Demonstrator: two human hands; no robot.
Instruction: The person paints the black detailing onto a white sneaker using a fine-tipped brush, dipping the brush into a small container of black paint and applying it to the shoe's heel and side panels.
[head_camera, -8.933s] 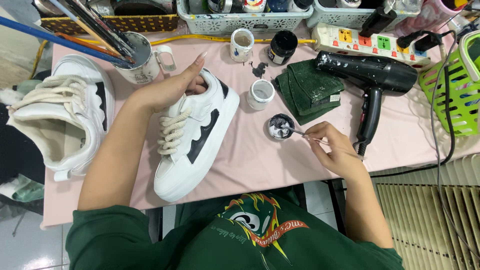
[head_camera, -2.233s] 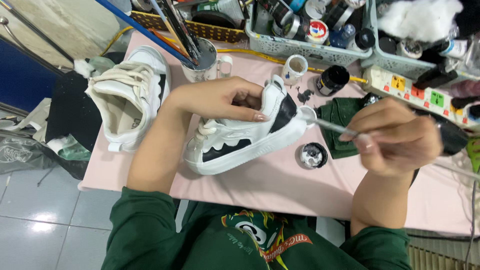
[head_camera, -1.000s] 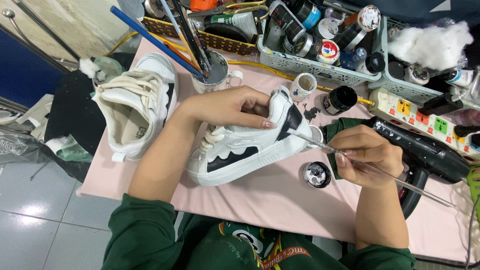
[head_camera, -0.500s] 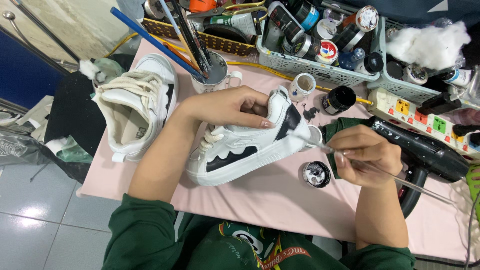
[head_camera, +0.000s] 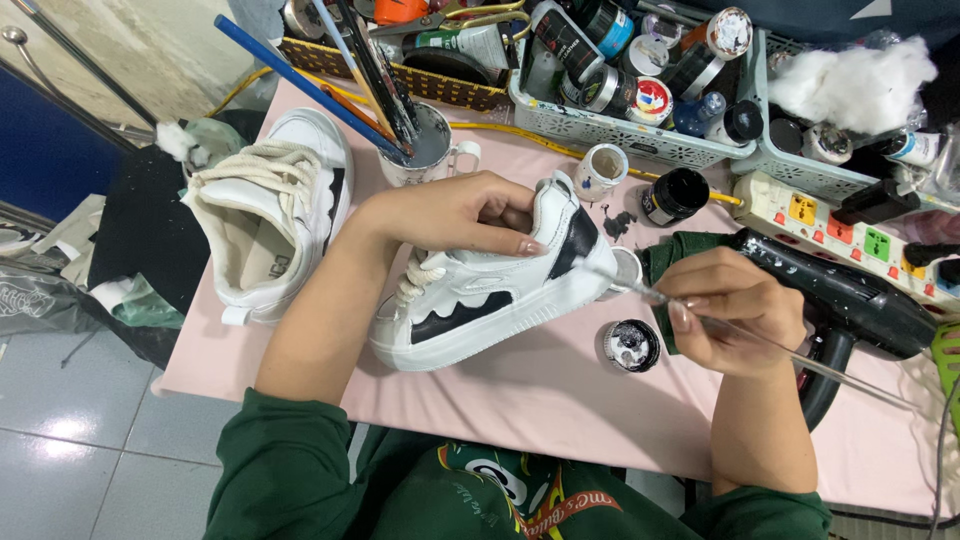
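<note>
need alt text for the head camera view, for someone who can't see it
A person's left hand steadies a white and black sneaker on a pink table while the right hand touches a thin brush to its heel. A small open paint pot sits just below the brush, and a second sneaker lies to the left.

Bright, even overhead light, soft shadows (faintest beneath the shoe (head_camera: 480, 290)), sharp centre, wide-angle bending at edges.

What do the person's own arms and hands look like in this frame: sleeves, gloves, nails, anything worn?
Both arms come out of dark green sleeves pushed up above the elbow, so the forearms are bare. The left hand and right hand wear no gloves, and no rings or watch show. The fingernails are fairly long and look glossy. The green top has a colourful printed design on the chest.
</note>
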